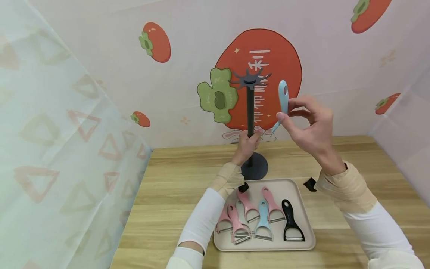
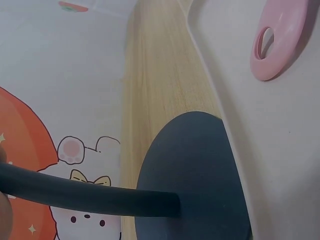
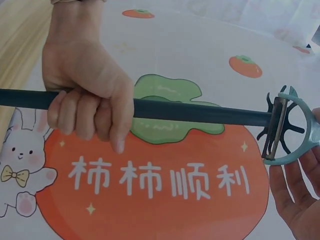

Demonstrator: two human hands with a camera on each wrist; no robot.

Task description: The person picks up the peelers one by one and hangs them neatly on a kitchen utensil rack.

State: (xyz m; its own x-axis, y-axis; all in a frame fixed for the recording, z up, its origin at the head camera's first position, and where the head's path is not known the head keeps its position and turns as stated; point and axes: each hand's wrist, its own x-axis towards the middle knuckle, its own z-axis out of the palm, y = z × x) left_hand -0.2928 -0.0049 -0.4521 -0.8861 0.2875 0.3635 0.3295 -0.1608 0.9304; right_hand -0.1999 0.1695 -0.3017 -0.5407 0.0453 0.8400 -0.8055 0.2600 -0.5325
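A dark upright stand (image 1: 250, 112) with a ring of hooks (image 1: 250, 79) on top rises from a round base (image 1: 256, 168). My left hand (image 1: 248, 146) grips its pole low down, fingers wrapped round it, as the right wrist view also shows. Beside the pole, at the right, my right hand (image 1: 310, 125) pinches a light blue peeler (image 1: 283, 97) between thumb and fingers, its holed handle end up. In the right wrist view the peeler's blade (image 3: 276, 129) appears in front of the hooks; whether they touch I cannot tell.
A beige tray (image 1: 307, 239) lies on the wooden table (image 1: 168, 194) in front of the stand. In it are several pink peelers (image 1: 236, 220), another light blue peeler (image 1: 263, 216), a whitish one (image 1: 240, 209) and a black one (image 1: 290, 220). A printed cloth (image 1: 188, 37) hangs behind.
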